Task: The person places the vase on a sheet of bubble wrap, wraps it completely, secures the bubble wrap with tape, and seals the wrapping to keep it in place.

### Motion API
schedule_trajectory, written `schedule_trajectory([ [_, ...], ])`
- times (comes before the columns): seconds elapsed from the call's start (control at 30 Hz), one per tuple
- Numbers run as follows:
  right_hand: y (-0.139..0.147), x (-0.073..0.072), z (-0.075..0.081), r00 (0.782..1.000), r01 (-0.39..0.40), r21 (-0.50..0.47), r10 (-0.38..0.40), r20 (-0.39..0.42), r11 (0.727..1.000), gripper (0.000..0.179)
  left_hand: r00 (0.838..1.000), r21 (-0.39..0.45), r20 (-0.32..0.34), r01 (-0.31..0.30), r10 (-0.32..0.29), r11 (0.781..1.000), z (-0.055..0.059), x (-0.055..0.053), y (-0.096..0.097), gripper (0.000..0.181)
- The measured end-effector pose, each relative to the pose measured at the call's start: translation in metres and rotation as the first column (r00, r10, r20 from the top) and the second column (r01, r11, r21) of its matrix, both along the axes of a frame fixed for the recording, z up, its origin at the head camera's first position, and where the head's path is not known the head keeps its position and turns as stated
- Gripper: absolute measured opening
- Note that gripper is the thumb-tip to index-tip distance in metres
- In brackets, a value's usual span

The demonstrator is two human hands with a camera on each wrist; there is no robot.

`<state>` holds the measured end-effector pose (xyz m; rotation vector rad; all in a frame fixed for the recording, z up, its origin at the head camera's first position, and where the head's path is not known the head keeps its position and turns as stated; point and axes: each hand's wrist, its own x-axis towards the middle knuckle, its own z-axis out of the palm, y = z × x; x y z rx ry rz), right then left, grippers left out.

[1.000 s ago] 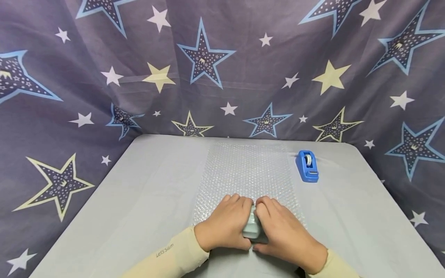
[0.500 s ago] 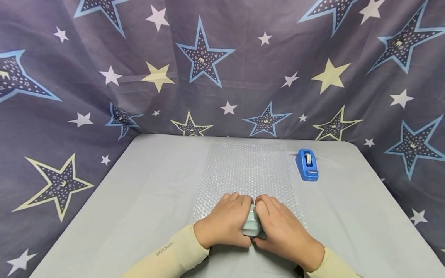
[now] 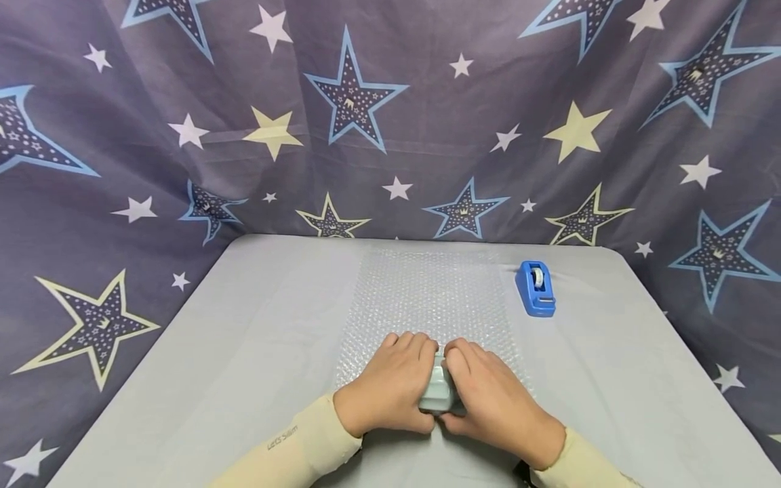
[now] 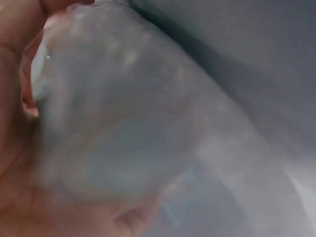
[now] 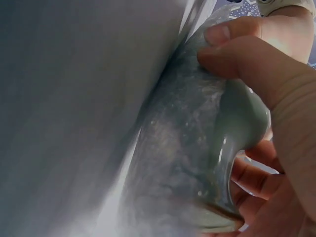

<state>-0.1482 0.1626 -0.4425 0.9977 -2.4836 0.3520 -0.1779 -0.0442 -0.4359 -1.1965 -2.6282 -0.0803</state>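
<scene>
A pale green glazed vase (image 3: 436, 393) lies between my two hands at the near end of a bubble wrap sheet (image 3: 427, 291). My left hand (image 3: 390, 386) curls over its left side, and my right hand (image 3: 494, 400) grips the right side, thumbs on the near side. In the right wrist view, clear wrap (image 5: 168, 148) covers part of the vase (image 5: 244, 113); a flared, brown-edged end shows below. The left wrist view is blurred, with wrap (image 4: 123, 64) over a rounded end beside the palm. Both hands hide much of the vase in the head view.
A blue tape dispenser (image 3: 535, 289) with a roll of tape stands right of the wrap's far part. The white-covered table (image 3: 262, 325) reaches back to a star-patterned curtain (image 3: 390, 135), which also hangs along both sides.
Both hands keep their hold on the vase and have edged slightly forward with it. The head view has shifted a little. The wrap sheet and tape dispenser stay in place.
</scene>
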Motion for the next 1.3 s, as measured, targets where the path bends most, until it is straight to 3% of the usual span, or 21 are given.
schedule_trajectory([
  [0.2,0.001,-0.002,0.001,1.0,0.002,-0.002,-0.002,0.013,1.0,0.074,0.998,-0.019,-0.069,-0.008,0.007,1.0,0.003,0.006,0.003,0.103],
  [0.57,0.003,-0.006,0.005,0.999,-0.028,-0.018,0.028,0.032,0.999,0.071,0.983,-0.034,-0.18,-0.056,0.05,0.998,0.01,0.016,0.008,0.081],
  [0.73,0.004,-0.007,0.007,0.998,-0.035,-0.012,0.036,0.058,0.999,0.072,0.98,-0.045,-0.189,-0.065,0.056,0.997,0.013,0.017,0.009,0.074],
  [0.97,0.0,-0.008,0.006,0.992,-0.033,-0.017,0.035,0.12,0.999,0.075,0.988,-0.038,-0.146,-0.05,0.044,0.998,0.015,0.016,0.006,0.075],
  [1.3,0.002,-0.011,0.003,0.991,-0.051,-0.076,0.06,0.117,0.996,0.07,0.979,0.01,-0.203,-0.027,0.028,1.0,0.019,0.014,0.004,0.072],
])
